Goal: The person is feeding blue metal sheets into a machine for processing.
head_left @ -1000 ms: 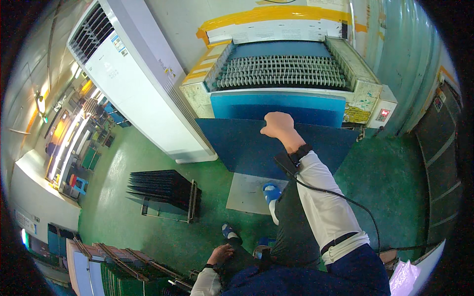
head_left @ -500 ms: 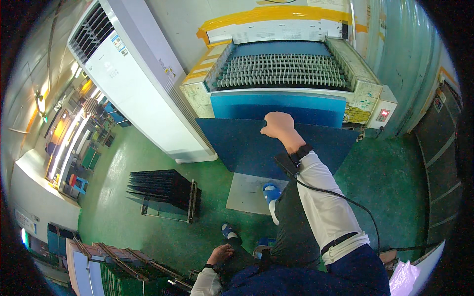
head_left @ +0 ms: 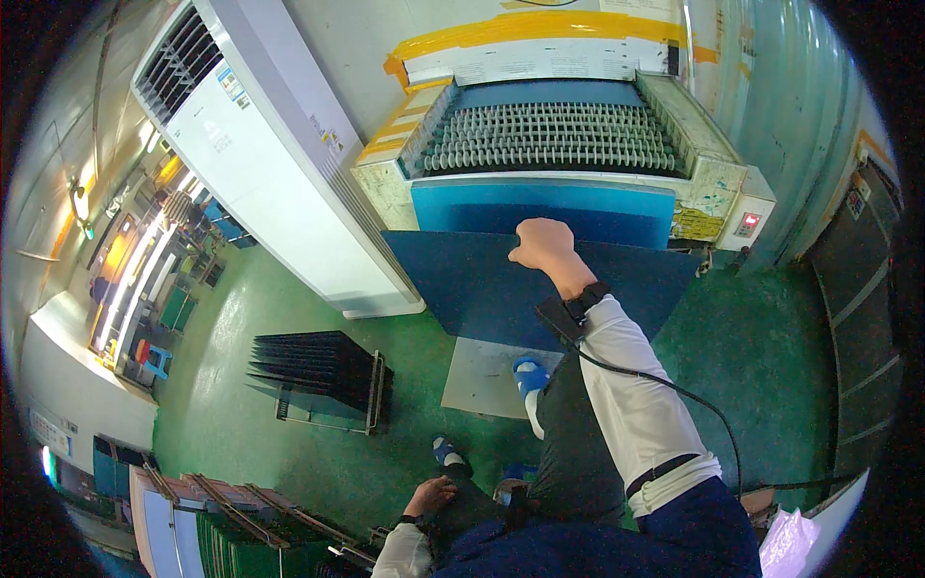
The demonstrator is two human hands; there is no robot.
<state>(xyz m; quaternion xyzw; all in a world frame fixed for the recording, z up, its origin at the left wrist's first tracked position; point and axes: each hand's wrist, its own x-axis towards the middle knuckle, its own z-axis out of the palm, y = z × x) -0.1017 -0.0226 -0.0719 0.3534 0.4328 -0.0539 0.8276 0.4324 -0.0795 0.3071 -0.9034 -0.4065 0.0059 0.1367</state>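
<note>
My right hand (head_left: 547, 250) is closed over the top edge of a large dark blue board (head_left: 462, 284), which hangs tilted in front of the roller machine (head_left: 554, 135). The fingers on the board's far side are hidden. Behind it, a brighter blue panel (head_left: 540, 207) covers the machine's front below the rollers. My left hand (head_left: 431, 496) lies on my left thigh with nothing in it, fingers loosely spread.
A metal rack (head_left: 374, 390) of upright dark boards stands on the green floor at left. A tall white air conditioner (head_left: 260, 164) flanks the machine. More racked boards (head_left: 226, 544) are at lower left. A black cable (head_left: 708, 405) trails from my right wrist.
</note>
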